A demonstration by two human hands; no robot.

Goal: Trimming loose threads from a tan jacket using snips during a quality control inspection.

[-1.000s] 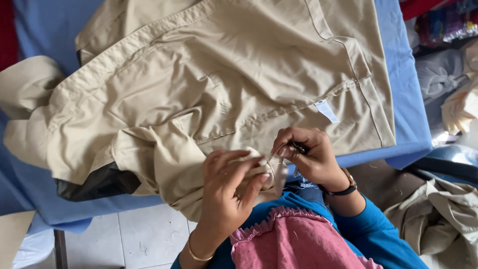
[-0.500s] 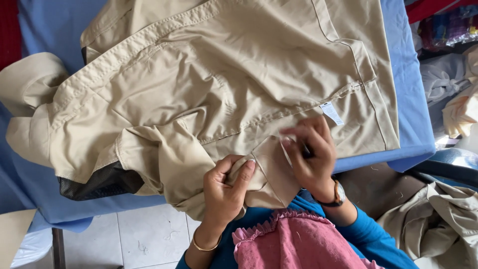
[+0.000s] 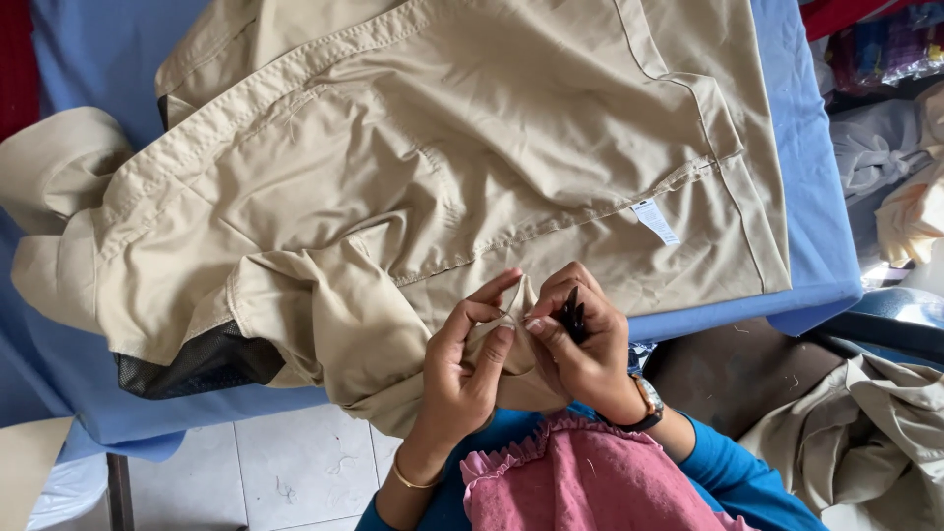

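Note:
A large beige jacket (image 3: 442, 177) lies spread over a blue-covered table (image 3: 806, 187). Its near edge hangs off the table toward me. My left hand (image 3: 467, 359) pinches a fold of that beige fabric between thumb and fingers. My right hand (image 3: 580, 344) grips the same fold from the right and also holds a small black tool (image 3: 571, 315), its tip poking up between the fingers. The two hands touch at the fold. A small white label (image 3: 655, 220) is sewn on the jacket just above my right hand.
Black mesh lining (image 3: 197, 362) shows at the jacket's lower left. More beige garments (image 3: 865, 433) are heaped at the lower right, and grey cloth (image 3: 870, 147) lies past the table's right edge. White floor tiles (image 3: 285, 462) show below the table.
My left hand has opened from cupping the fabric to pinching a raised fold. My right hand has come down to meet it, and the black tool now points upward.

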